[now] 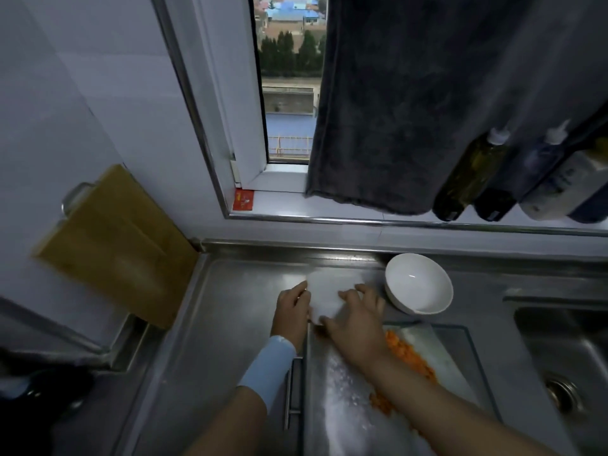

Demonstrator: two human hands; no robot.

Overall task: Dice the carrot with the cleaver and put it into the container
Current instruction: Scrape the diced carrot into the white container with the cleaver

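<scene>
Carrot dice (409, 355) are lying in an orange strip along the right side of the pale cutting board (342, 399), low and right of centre in the frame, partly hidden under your right forearm. Both your arms are reaching up from the bottom edge, the left one wearing a light blue sleeve (268, 370) and the right one crossing diagonally over the board.

Your left hand (291, 311) is curling its fingers round the left edge of a white container (324, 296), which is blurred and sitting just beyond the board's far end. Your right hand (357, 320) is gripping the same container from the near right side, fingers spread over its top and thumb tucked against its near edge.

A white bowl (418, 284) is standing just right of your right hand, close to its knuckles. The sink (559, 350) is dropping away at the right edge of the frame. A wooden board (115, 245) is leaning against the wall at the left, well apart from your hands, with bare steel counter (230, 291) lying between.
</scene>
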